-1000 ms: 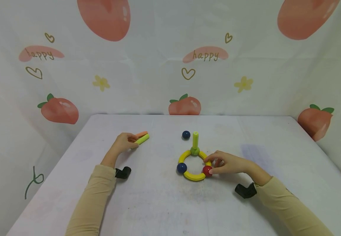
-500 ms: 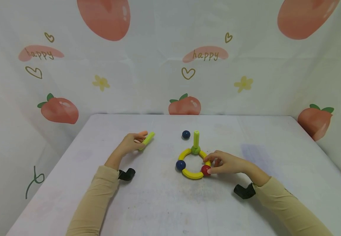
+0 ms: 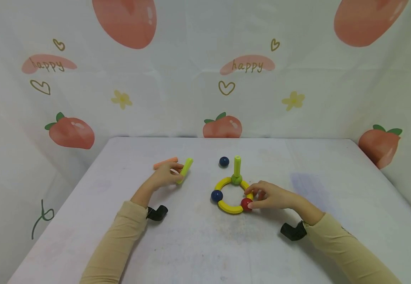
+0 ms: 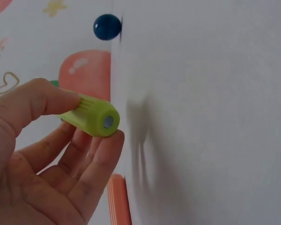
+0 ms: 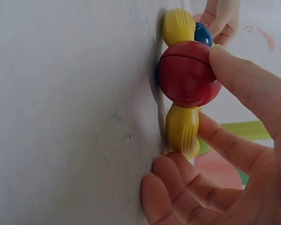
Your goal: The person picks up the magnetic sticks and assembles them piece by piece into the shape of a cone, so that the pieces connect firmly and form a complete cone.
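Note:
My left hand [image 3: 166, 176] pinches a yellow-green magnetic rod [image 3: 185, 170] between thumb and fingers, tilted over the table. A metal disc shows in the rod's near end in the left wrist view. On the table lies a ring of curved yellow magnetic rods [image 3: 231, 208], joined by a blue ball [image 3: 217, 196], a red ball [image 3: 246, 204] and a green ball [image 3: 236, 180]. Another yellow-green rod [image 3: 237, 165] stands upright on the green ball. My right hand [image 3: 274, 196] holds the ring at its right side, thumb on the red ball, index finger behind the yellow rod.
An orange rod [image 3: 165, 163] lies beyond my left hand. A loose dark blue ball [image 3: 224, 161] rests behind the ring. The white table [image 3: 191, 252] ends at a printed backdrop cloth [image 3: 177, 98]. Black wrist mounts [image 3: 157, 213] extend from both sleeves.
My left hand has lifted the yellow-green rod away from the orange rod and moved right, turning it more upright. The ring has turned and shifted slightly away under my right hand.

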Demonstrator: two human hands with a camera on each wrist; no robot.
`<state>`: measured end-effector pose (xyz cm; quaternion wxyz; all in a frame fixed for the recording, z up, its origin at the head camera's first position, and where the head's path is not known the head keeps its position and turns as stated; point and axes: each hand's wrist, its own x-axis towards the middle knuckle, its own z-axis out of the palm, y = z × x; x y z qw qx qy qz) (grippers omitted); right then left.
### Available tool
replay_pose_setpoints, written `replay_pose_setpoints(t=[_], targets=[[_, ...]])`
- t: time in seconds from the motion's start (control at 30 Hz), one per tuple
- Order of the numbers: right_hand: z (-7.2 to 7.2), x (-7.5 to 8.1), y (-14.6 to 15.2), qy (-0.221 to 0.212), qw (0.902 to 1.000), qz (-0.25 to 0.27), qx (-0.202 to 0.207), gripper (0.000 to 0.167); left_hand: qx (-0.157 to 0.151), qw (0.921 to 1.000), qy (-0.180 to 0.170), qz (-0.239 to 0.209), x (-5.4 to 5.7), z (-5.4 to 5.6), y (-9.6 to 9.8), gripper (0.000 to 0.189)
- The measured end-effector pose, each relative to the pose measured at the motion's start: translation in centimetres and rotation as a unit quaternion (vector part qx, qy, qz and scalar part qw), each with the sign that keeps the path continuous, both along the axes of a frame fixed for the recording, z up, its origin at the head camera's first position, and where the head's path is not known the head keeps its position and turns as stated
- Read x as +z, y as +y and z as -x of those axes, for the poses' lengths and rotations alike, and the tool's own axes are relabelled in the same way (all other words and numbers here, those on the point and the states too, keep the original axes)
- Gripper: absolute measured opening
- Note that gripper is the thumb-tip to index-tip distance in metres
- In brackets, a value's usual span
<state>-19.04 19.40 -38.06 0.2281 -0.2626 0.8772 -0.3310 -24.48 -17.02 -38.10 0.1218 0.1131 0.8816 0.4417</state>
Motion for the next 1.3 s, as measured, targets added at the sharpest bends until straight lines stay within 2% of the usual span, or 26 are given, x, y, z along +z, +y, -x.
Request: replay_pose_setpoints(t=[0.17,0.4,0.7,0.97,1.3], targets=[[-0.1,0.0,-0.2,0.006,1.0,-0.001,-0.007,0.044,-0.026,0.9995,0.01,-0.015,0.5,-0.6,1.0,0.047],[-0.3,0.1,-0.6,0.014,0.9997,-0.007,-0.018,0.042,-0.051,0.9979,0.021,-0.034,0.6,-1.0,2.3,0.043],[-0.7,0.2,-1.3,0.013,0.9991,-0.016,-0.037,0.038,-0.094,0.9928,0.034,-0.065,1.0,-1.7,4.5,0.036],[-0.9,0.0,-1.7,0.016,0.9985,-0.024,-0.047,0.037,-0.102,0.99,0.036,-0.091,1.1,-2.2,5.8,0.035],[-1.1,0.0,-2.1,0.025,0.9976,-0.035,-0.054,0.038,-0.11,0.9874,0.039,-0.107,1.1,-2.2,7.1,0.037]])
